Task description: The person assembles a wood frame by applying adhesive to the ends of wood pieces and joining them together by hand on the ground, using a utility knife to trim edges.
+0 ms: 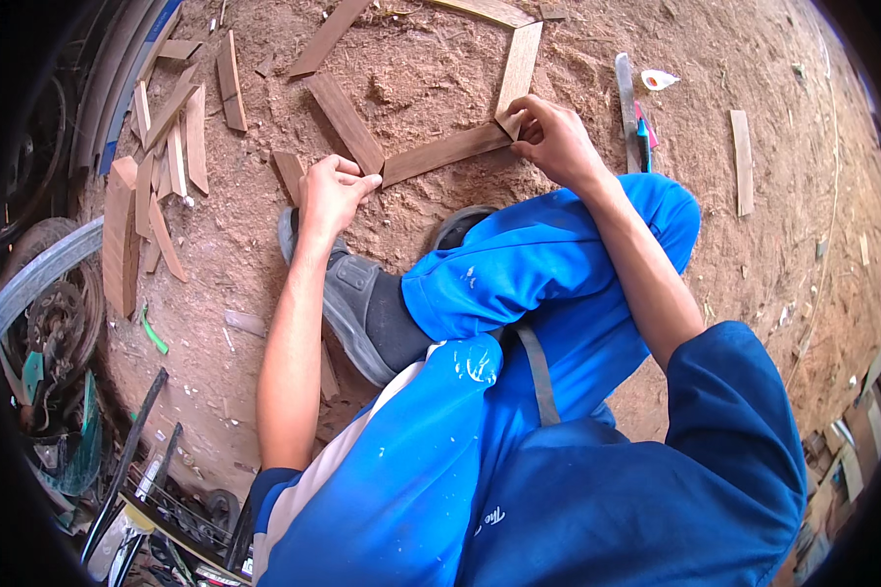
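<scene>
Short flat wooden strips lie end to end on the dirt, forming an angular outline with mitred-looking corners. My left hand (331,199) pinches at the corner where a dark brown strip (347,122) meets the nearest strip (445,157). At the other end of that nearest strip, my right hand (556,145) has its thumb and fingers closed on the joint with a paler strip (520,67). Its fingertips partly cover this joint. Farther off, another pale strip (485,10) touches the paler one. A separate brown strip (329,37) lies beyond the dark one. Beside my left hand is a short piece (289,174).
Loose wooden strips (174,137) and a thicker block (120,238) lie at left, near scrap metal parts (59,313). On the right are a long flat blade (626,103), a blue-handled tool (643,137), a white glue bottle (659,79) and a lone strip (742,161).
</scene>
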`<state>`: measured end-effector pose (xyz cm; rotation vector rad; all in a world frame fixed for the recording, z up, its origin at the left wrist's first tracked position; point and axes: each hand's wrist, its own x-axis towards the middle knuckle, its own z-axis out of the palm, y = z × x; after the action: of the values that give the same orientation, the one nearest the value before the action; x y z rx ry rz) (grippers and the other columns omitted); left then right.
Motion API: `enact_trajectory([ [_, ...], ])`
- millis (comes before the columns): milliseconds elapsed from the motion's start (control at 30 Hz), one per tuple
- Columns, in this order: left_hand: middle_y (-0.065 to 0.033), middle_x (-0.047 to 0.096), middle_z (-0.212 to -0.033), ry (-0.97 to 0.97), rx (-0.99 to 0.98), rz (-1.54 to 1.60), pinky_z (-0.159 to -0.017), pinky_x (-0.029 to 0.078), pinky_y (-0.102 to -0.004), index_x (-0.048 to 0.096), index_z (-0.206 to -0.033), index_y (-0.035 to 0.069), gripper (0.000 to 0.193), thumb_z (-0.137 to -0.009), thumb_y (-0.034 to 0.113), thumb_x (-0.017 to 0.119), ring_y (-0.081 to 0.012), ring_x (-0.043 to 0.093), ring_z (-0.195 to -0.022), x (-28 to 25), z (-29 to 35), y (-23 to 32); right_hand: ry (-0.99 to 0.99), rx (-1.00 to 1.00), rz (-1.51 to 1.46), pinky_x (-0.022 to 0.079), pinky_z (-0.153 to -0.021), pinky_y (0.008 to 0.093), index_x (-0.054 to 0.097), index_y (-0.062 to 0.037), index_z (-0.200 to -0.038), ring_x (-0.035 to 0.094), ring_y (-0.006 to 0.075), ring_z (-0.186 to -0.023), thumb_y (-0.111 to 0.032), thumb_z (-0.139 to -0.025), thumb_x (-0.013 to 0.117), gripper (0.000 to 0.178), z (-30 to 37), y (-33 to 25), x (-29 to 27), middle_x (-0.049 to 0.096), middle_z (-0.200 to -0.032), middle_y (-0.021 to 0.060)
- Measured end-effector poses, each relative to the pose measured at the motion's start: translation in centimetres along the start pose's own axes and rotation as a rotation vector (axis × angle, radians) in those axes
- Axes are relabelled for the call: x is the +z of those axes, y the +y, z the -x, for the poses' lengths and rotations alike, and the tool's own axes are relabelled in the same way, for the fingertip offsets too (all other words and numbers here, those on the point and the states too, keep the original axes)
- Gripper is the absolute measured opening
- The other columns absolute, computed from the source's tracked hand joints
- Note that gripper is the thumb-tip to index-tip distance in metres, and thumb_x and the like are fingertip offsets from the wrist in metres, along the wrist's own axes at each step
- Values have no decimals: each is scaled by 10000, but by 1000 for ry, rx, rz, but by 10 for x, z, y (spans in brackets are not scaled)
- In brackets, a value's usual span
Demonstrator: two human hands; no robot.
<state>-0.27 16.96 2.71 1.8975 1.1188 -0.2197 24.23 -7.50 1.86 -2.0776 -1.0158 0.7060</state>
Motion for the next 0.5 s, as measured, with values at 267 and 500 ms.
enact_trajectory([
  [267, -148, 781, -919, -32, 60, -88, -713, 599, -305, 691, -1048, -17, 347, -807, 154, 872, -155, 752, -825, 1, 6, 11, 25, -82, 153, 573, -764, 401, 658, -86, -1245, 685, 290, -828, -66, -790, 759, 466, 3, 3, 9, 664, -930, 153],
  [500, -122, 779, -921, -30, 83, -99, -734, 604, -297, 717, -1056, -3, 319, -832, 176, 856, -161, 750, -826, 0, 12, 12, -110, -24, 283, 546, -924, 470, 587, -226, -1445, 654, 390, -1040, -168, -853, 758, 619, 6, -20, 7, 619, -1180, 209],
])
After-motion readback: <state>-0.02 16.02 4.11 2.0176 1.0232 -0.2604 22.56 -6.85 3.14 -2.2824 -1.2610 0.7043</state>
